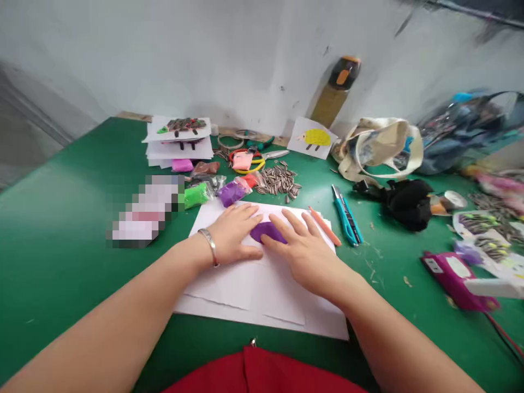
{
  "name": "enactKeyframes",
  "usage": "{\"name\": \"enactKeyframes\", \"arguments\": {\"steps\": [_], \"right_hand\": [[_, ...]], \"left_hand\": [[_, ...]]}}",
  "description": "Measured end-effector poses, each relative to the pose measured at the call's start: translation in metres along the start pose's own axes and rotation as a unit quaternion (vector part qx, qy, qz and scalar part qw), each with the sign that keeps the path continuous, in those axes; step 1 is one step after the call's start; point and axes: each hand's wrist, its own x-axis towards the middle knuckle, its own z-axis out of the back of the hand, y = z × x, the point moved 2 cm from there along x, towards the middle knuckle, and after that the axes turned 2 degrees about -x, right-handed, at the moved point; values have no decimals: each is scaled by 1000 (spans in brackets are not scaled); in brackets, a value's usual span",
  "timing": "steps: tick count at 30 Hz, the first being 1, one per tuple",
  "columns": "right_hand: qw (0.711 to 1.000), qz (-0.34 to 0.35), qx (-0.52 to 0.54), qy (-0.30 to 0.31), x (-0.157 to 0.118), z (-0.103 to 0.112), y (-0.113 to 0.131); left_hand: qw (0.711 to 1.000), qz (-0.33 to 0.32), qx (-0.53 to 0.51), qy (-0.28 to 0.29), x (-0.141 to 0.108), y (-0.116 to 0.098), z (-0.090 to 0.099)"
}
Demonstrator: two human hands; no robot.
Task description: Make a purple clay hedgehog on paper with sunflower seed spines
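A flattened purple piece (268,232) lies on stacked white paper (245,289) in the middle of the green table. My left hand (235,233) rests at its left side, fingers spread, a silver bracelet on the wrist. From the right, my right hand (305,254) lies with fingers apart, some fingertips on or against the purple piece. Neither hand grips anything. An orange stick (325,226) lies at the paper's right edge, with a blue utility knife (347,217) beyond it. Above the paper are a purple packet (231,192) and a green packet (196,195).
Sunflower seeds (279,180) and scissors (274,155) lie behind the packets. Sheets with a seed hedgehog (180,134) are stacked back left. A yellow hedgehog drawing (314,139) leans near a bottle (335,93). Rightward are a cloth bag (379,147) and a magenta device (458,278).
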Motion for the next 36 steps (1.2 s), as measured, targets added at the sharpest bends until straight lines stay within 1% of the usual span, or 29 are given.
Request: {"name": "enactKeyframes", "arguments": {"steps": [7, 12, 18, 21, 26, 31, 36], "right_hand": [[1000, -19, -1, -15, -4, 0, -3], [1000, -9, 4, -1, -4, 1, -3], [1000, -18, -4, -4, -6, -1, -5], [1000, -19, -2, 0, -5, -3, -5], [999, -43, 18, -17, -1, -6, -3], [999, -39, 27, -5, 4, -6, 1], [997, -61, 36, -31, 8, -7, 2]], "left_hand": [[1000, -1, -4, -4, 0, 2, -1], [1000, 6, -13, 2, -1, 2, -1], [1000, -2, -17, 3, 0, 3, -1], [1000, -3, -18, -2, 0, 3, -1], [1000, -13, -14, -22, 1, 2, 0], [999, -27, -21, -41, 0, 1, -1], [999, -20, -16, -37, 0, 0, 1]]}}
